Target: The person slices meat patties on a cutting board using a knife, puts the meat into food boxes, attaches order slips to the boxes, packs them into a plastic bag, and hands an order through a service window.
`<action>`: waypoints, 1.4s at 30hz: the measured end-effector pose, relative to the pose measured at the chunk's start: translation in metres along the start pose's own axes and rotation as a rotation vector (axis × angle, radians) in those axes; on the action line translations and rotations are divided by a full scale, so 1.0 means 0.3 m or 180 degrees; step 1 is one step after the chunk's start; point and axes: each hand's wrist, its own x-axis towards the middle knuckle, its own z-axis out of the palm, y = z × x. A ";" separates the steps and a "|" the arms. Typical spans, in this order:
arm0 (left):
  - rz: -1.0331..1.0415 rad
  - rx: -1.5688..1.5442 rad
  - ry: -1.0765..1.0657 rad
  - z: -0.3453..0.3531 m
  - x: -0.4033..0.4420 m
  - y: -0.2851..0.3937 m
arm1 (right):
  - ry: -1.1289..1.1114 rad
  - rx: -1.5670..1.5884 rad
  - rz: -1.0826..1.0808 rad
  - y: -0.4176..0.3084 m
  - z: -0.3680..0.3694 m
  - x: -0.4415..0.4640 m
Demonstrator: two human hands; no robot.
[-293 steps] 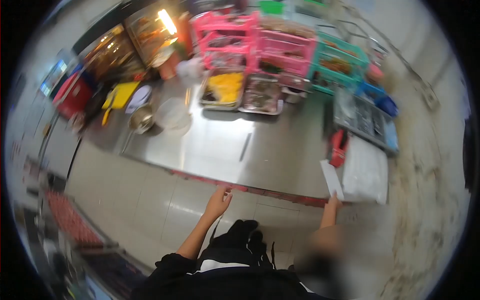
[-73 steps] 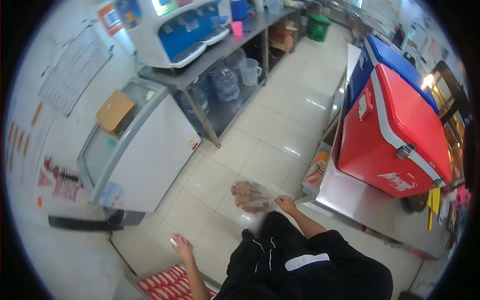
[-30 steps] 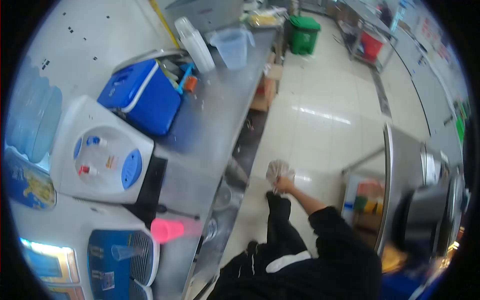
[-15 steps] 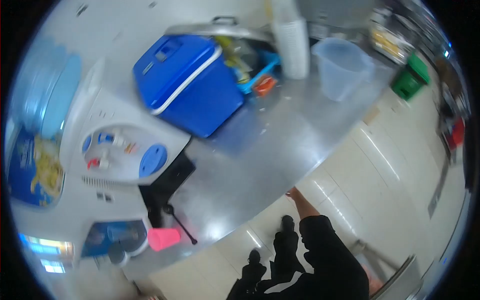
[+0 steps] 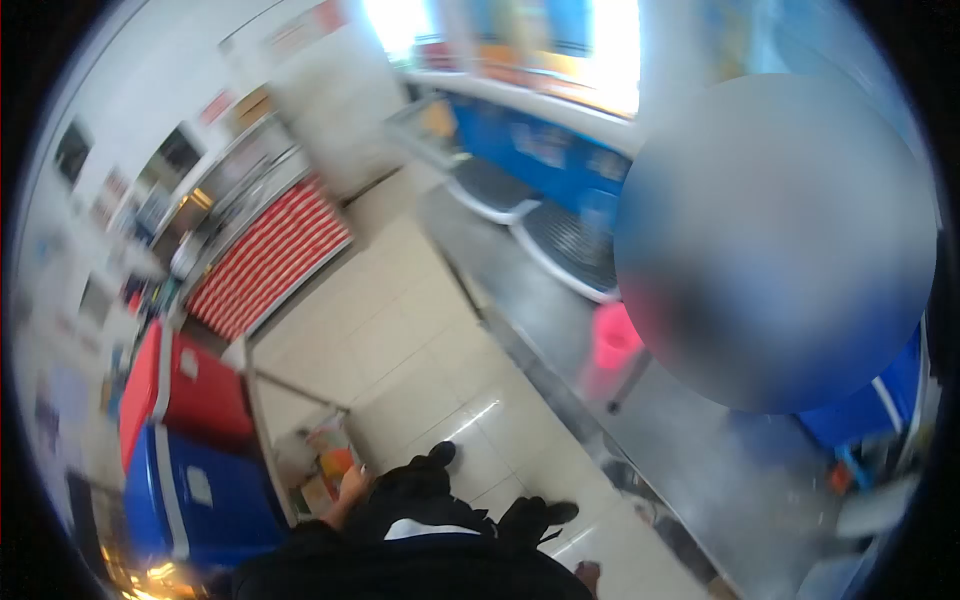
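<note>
My left hand [image 5: 352,487] hangs low at my left side, beside an open box [image 5: 328,455] with orange and brown packages. Its fingers are too small and blurred to make out, and I cannot tell whether it touches the box. My right hand [image 5: 588,575] shows only in small part at the bottom edge, over the tiled floor, with its fingers hidden. Nothing held is visible in either hand. Right of me, a pink cup [image 5: 613,335] stands on the steel table [image 5: 700,480], beside a dark stick-like utensil [image 5: 628,385].
A red cooler [image 5: 200,385] and a blue cooler [image 5: 205,495] stand on my left. Farther off is a counter with a red-and-white front [image 5: 270,260]. Drink dispenser trays [image 5: 570,245] sit along the steel table. A large blurred disc covers the upper right.
My view has swung left, bringing the coolers and the striped counter into sight. The pink cup now appears farther right. My right hand has dropped to the bottom edge, and my left hand has appeared.
</note>
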 end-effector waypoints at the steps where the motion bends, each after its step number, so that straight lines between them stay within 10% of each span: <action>1: -0.0168 -0.0377 0.0260 0.007 0.046 0.008 | -0.0058 -0.0294 -0.0119 -0.086 -0.057 0.001; 5: -0.0403 -0.1614 0.0457 -0.042 0.295 -0.026 | 0.0078 0.2282 0.0198 -0.541 -0.338 0.157; 7: -0.0834 -0.6236 0.0233 -0.122 0.448 -0.038 | 0.0196 0.3495 -0.0170 -0.855 -0.469 0.251; 9: -0.0812 -0.7801 0.0126 -0.289 0.530 0.031 | 0.0163 0.4236 -0.0908 -1.210 -0.604 0.324; 15: 0.0038 -0.8735 -0.0298 -0.488 0.860 0.124 | -0.0925 0.4042 -0.2472 -2.322 -1.275 -0.007; 19: 0.0352 -0.7759 -0.0236 -0.528 1.045 0.173 | -0.0982 0.4216 -0.2675 -2.710 -1.380 -0.063; 21: 0.0214 -0.5878 0.1231 -0.574 1.147 0.181 | -0.0507 0.3525 -0.2768 -2.852 -1.425 -0.023; 26: 0.0470 -0.4558 0.1906 -0.655 1.553 0.032 | -0.1357 0.3360 -0.3015 -3.195 -1.526 0.151; 33: 0.0077 -0.5535 0.1999 -0.984 2.162 -0.003 | -0.0773 0.1606 -0.3815 -3.825 -1.938 0.511; 42: 0.0799 -0.2848 0.1967 -1.199 3.033 -0.042 | -0.2284 0.1948 -0.2772 -4.538 -2.215 1.072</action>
